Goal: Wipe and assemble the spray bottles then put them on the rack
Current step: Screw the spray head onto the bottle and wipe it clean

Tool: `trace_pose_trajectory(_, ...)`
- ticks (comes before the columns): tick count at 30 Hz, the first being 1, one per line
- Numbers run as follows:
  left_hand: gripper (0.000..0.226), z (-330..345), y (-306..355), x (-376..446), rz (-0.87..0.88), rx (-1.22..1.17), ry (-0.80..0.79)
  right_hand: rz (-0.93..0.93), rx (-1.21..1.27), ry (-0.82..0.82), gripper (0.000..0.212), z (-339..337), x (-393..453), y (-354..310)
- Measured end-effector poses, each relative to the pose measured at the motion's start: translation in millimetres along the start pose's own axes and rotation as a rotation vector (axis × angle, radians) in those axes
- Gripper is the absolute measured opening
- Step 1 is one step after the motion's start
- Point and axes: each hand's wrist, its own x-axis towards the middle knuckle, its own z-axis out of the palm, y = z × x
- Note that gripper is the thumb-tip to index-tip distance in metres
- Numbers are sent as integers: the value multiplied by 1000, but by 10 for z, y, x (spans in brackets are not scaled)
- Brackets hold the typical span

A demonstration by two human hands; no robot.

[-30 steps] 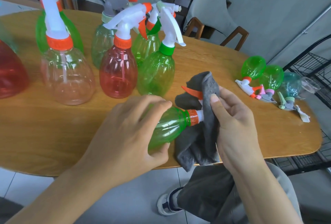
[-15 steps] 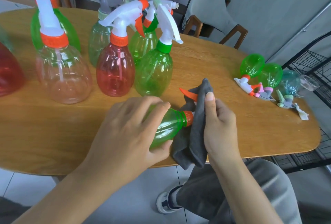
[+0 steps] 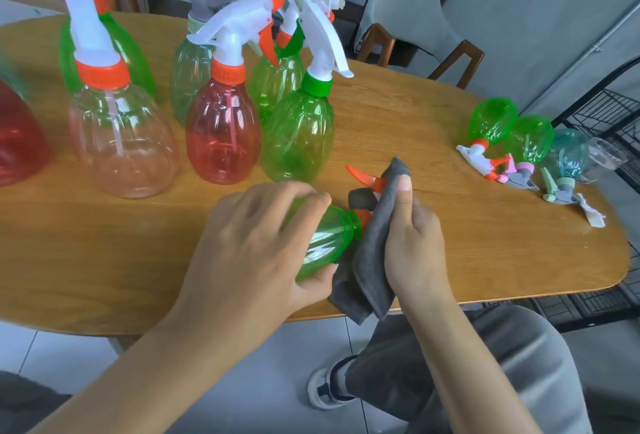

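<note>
Wiping step: my left hand point(image 3: 256, 246) grips the green bottle point(image 3: 325, 243) lying at the counter point(image 3: 104, 260) front edge; my right hand point(image 3: 412, 243) clamps the grey cloth point(image 3: 372, 260) round its sprayer head. Next, I judge: finish wiping, then carry it to the rack point(image 3: 609, 111), beyond the counter's right end.

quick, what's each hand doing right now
Left hand: grips the green spray bottle lying on its side.
Right hand: holds the grey cloth wrapped round the bottle's spray head.
</note>
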Motion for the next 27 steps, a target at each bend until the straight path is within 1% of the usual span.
trace_pose_trajectory(5,53,56,48,41,-33,35,46,89,370,16,39,61,-66,68)
trace_pose_trajectory(7,54,87,66,73,-32,26,58,108,438,-17,36,44,-62,109)
trace_pose_trajectory(8,54,103,79,90,-33,13,63,119,442,-31,41,31,-50,108)
trace_pose_trajectory(10,55,135,118,116,-36,-10,72,96,344,-38,54,-27,8,128)
trace_pose_trajectory(13,55,198,202,157,-32,-34,79,-8,129,15,49,-168,112,146)
trace_pose_trajectory(15,56,245,288,204,-44,-75,73,-32,43,80,54,-253,166,138)
trace_pose_trajectory(17,59,294,415,270,-90,-154,52,-23,79,160,61,-315,232,151)
trace_pose_trajectory(20,65,390,634,420,-175,-229,-10,-8,167,229,66,-409,404,173)
trace_pose_trajectory(24,67,590,832,652,-231,-337,-43,-111,232,311,53,-571,653,186)
trace_pose_trajectory(25,67,642,870,703,-247,-355,-43,-151,203,331,52,-611,716,201)
trace_pose_trajectory(27,66,729,941,789,-274,-351,-36,-243,24,372,52,-700,846,259)
